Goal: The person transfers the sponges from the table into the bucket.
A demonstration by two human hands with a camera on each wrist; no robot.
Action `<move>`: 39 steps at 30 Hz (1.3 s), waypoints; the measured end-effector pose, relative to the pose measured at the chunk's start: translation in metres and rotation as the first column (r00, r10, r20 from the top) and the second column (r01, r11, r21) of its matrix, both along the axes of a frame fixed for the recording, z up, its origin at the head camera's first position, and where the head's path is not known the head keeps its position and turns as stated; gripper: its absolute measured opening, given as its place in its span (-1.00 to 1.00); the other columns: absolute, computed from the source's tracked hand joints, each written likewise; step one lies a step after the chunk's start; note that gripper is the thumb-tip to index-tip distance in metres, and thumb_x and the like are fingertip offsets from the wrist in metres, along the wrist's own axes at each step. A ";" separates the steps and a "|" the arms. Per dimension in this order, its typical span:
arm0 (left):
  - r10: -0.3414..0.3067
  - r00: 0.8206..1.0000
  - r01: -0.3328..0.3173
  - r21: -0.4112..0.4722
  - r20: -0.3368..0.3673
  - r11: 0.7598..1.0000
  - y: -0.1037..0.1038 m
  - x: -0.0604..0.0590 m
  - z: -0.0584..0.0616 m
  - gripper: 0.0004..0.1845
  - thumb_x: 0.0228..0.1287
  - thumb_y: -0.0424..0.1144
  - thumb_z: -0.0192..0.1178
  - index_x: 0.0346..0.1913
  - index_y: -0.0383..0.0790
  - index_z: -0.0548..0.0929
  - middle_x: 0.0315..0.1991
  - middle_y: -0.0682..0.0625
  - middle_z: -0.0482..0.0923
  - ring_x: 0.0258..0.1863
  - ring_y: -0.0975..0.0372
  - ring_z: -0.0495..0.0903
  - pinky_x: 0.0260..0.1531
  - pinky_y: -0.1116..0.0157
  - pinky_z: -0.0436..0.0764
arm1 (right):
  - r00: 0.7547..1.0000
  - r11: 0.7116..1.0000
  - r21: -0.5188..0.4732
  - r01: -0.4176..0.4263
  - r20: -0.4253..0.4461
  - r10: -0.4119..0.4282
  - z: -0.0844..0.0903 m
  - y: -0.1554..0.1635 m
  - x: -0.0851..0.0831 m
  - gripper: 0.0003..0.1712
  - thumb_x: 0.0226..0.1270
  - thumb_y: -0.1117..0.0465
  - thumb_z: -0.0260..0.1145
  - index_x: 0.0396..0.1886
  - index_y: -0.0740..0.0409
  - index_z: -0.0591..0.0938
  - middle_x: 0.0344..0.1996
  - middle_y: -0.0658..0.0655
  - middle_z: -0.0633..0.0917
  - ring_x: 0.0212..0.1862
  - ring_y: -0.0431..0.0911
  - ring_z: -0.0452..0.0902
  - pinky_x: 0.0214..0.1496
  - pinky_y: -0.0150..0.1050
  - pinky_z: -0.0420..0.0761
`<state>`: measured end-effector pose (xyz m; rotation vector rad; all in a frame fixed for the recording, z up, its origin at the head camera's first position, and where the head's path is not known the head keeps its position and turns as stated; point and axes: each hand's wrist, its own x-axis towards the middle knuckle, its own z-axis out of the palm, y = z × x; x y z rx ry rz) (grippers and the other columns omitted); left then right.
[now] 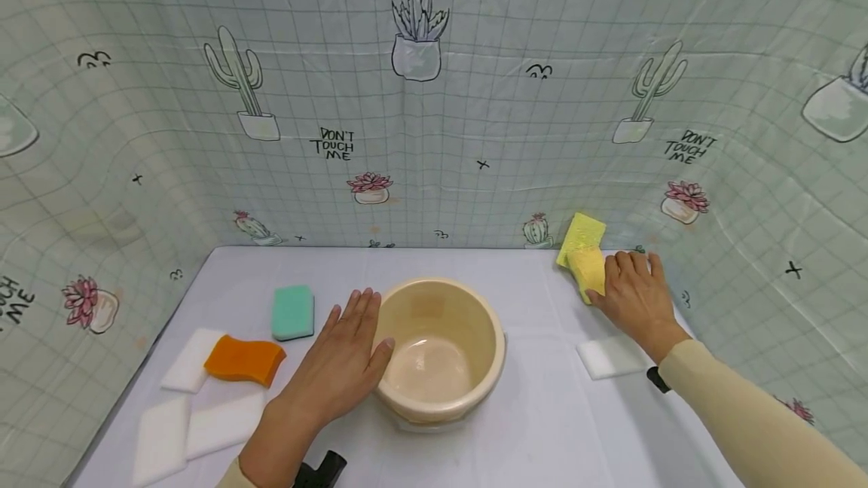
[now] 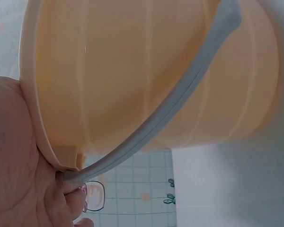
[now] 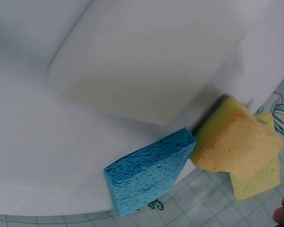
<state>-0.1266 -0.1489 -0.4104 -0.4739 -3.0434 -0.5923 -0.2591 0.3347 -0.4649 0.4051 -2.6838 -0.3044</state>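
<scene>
Here the left hand (image 1: 339, 364) lies flat, fingers straight, against the beige bucket (image 1: 439, 349); right of the bucket, the right hand (image 1: 634, 292) curls its fingers on 1 yellow sponge (image 1: 588, 268).

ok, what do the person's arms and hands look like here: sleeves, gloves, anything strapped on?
Both hands, left hand and right hand, are bare: no gloves, no rings visible. The right arm wears a long, close-fitting beige sleeve. A black device sits at each wrist: left, right.
</scene>
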 end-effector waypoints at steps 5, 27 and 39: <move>-0.001 1.000 0.001 0.015 0.010 1.000 0.000 0.000 0.000 -0.20 0.67 0.08 -0.06 0.67 -0.41 0.06 0.69 -0.26 0.04 0.71 -0.07 -0.03 0.65 -0.15 0.02 | 0.999 0.999 0.042 0.010 0.038 -0.012 -0.006 0.003 -0.007 -0.18 0.23 -0.15 0.55 0.02 0.49 0.46 -0.07 0.41 0.54 0.15 0.34 0.40 0.34 0.36 0.31; -0.005 1.000 0.004 0.026 0.027 1.000 -0.003 -0.002 -0.003 -0.20 0.67 0.08 -0.07 0.67 -0.40 0.05 0.70 -0.25 0.02 0.71 -0.06 -0.04 0.66 -0.12 0.03 | 0.978 0.993 0.031 0.117 0.172 -0.121 -0.024 0.004 -0.025 -0.14 0.35 -0.22 0.37 0.05 0.59 0.45 -0.11 0.46 0.51 0.05 0.34 0.38 0.05 0.30 0.39; -0.004 1.000 0.004 0.024 0.028 1.000 -0.004 -0.002 -0.005 -0.20 0.67 0.09 -0.08 0.68 -0.38 0.04 0.70 -0.23 0.01 0.72 -0.04 -0.05 0.67 -0.10 0.02 | 0.969 0.989 -0.003 0.145 0.204 -0.141 -0.033 0.004 -0.027 -0.13 0.37 -0.26 0.29 -0.04 0.62 0.47 -0.16 0.49 0.49 -0.01 0.35 0.37 0.01 0.30 0.36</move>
